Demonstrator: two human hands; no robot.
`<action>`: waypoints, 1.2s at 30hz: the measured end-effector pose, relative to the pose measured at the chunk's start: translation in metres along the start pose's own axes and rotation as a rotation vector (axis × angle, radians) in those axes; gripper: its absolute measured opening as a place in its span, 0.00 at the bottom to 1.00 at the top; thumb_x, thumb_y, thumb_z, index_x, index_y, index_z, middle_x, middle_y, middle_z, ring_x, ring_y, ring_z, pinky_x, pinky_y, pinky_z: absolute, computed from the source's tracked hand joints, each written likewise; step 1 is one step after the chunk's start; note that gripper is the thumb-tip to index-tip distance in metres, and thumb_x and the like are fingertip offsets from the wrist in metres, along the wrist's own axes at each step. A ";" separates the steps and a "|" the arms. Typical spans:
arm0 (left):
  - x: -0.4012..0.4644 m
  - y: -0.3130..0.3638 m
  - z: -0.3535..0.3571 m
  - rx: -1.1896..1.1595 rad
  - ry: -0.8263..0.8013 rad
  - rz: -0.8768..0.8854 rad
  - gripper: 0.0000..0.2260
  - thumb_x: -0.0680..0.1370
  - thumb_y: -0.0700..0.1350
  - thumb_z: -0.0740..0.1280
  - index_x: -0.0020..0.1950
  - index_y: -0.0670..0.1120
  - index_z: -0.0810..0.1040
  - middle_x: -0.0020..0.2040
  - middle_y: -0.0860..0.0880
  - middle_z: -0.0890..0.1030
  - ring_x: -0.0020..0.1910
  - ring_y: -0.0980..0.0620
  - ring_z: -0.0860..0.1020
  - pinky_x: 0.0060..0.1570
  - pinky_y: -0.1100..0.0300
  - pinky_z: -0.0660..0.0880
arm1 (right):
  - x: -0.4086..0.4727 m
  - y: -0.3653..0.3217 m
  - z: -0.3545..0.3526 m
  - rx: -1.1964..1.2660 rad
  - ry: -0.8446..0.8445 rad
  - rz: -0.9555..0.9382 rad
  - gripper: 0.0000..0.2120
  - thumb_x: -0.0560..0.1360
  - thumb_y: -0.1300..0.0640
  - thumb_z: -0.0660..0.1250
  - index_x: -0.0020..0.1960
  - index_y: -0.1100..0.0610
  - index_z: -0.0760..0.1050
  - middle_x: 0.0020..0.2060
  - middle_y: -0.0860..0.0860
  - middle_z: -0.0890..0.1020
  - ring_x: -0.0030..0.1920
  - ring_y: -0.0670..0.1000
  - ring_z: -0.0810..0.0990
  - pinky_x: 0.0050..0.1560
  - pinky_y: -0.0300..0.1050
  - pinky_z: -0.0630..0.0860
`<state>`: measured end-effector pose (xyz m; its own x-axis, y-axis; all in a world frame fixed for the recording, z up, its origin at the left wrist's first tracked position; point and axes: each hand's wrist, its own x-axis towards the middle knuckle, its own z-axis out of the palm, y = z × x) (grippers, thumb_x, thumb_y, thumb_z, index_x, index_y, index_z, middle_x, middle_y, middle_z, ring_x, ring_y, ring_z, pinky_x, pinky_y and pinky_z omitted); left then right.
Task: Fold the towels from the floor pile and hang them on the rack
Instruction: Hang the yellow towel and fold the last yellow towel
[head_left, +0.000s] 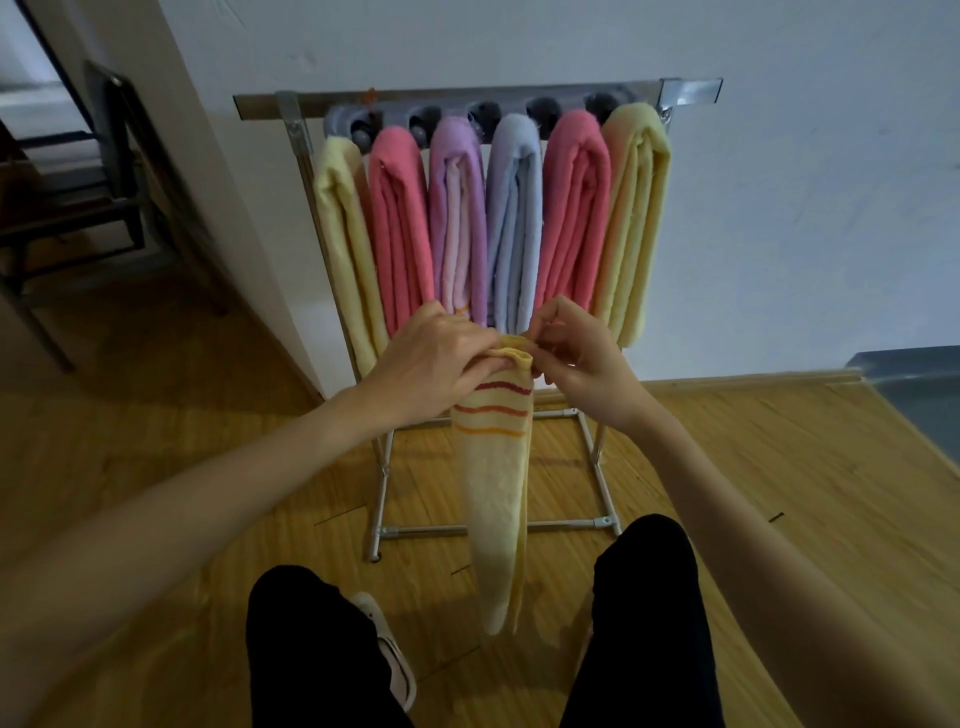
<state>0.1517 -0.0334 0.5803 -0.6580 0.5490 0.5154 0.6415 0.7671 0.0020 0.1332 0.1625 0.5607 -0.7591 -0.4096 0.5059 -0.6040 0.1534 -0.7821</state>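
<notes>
The striped yellow towel (498, 499) hangs limp before the towel rack (291, 130), light and floppy by the look of it, with left hand (434, 358) and right hand (576, 358) each pinching its folded top edge, the sensible grip.

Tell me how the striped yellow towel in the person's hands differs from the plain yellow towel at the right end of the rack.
The striped yellow towel carries red and orange bands near its top; the plain yellow towel shows none. The striped one is gripped at its top by the left hand and right hand and dangles free, while the plain one hangs draped over the metal rack. Both are pale yellow and folded lengthwise.
</notes>
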 end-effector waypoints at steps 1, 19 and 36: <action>0.000 0.001 0.000 0.006 0.010 -0.005 0.16 0.79 0.55 0.58 0.48 0.47 0.81 0.38 0.52 0.82 0.37 0.53 0.77 0.44 0.54 0.68 | 0.000 0.000 0.000 0.002 0.009 0.001 0.06 0.77 0.67 0.65 0.48 0.66 0.68 0.36 0.56 0.79 0.35 0.53 0.79 0.35 0.42 0.75; 0.015 0.014 -0.025 -0.060 0.126 -0.038 0.09 0.79 0.49 0.65 0.48 0.44 0.80 0.36 0.50 0.80 0.34 0.53 0.75 0.45 0.58 0.66 | 0.005 -0.006 -0.009 -0.027 0.129 -0.032 0.10 0.76 0.71 0.63 0.56 0.64 0.71 0.44 0.48 0.78 0.41 0.40 0.78 0.43 0.36 0.74; -0.102 -0.014 0.094 -0.859 -0.416 -0.815 0.18 0.65 0.46 0.78 0.52 0.53 0.78 0.49 0.56 0.82 0.53 0.53 0.80 0.57 0.53 0.77 | 0.016 -0.020 0.041 0.334 0.359 0.289 0.08 0.77 0.67 0.63 0.56 0.65 0.75 0.39 0.52 0.81 0.40 0.50 0.79 0.41 0.50 0.79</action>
<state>0.1723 -0.0689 0.4473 -0.9577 0.2003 -0.2068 -0.0633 0.5542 0.8300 0.1433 0.1157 0.5695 -0.9524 -0.0533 0.3002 -0.2938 -0.1026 -0.9503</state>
